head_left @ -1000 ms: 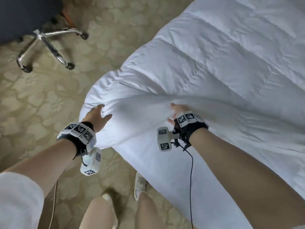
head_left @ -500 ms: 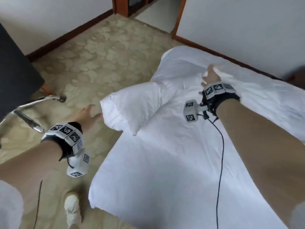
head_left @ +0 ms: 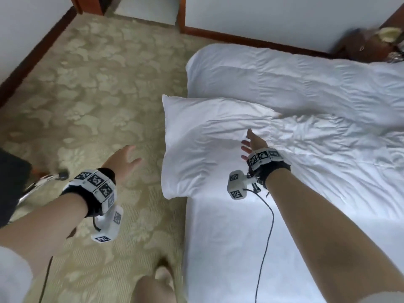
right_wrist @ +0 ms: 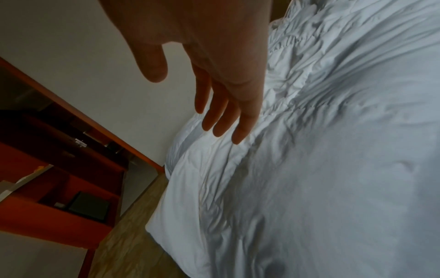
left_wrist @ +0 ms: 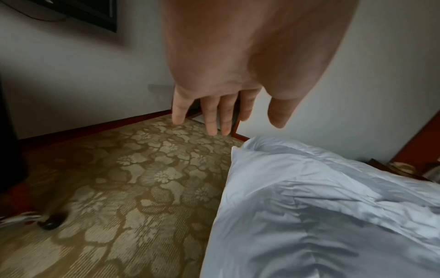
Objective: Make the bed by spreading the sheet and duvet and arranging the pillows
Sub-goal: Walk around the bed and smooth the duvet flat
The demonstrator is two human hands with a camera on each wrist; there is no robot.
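Note:
The white duvet (head_left: 295,136) lies crumpled and folded back across the far part of the bed, and one corner (head_left: 175,149) juts past the bed's left side. The smooth white sheet (head_left: 218,248) is bare on the near part of the mattress. My right hand (head_left: 251,143) hovers open just over the duvet's folds, its fingers (right_wrist: 221,120) straight and holding nothing. My left hand (head_left: 124,158) is open above the carpet, left of the duvet corner, its fingers (left_wrist: 214,116) spread and empty. The duvet (left_wrist: 321,206) fills the lower right of the left wrist view.
Patterned carpet (head_left: 98,84) covers the floor left of the bed. An office chair's chrome base and castor (head_left: 59,174) stand at the far left. Wooden skirting and a doorway (head_left: 179,16) run behind the bed. A dark nightstand (head_left: 371,47) is at top right. My leg (head_left: 157,289) is beside the bed.
A second ago both hands gripped the duvet's edge near the foot of the bed. They threw it up the bed and let go; both are now open, and the sheet is uncovered.

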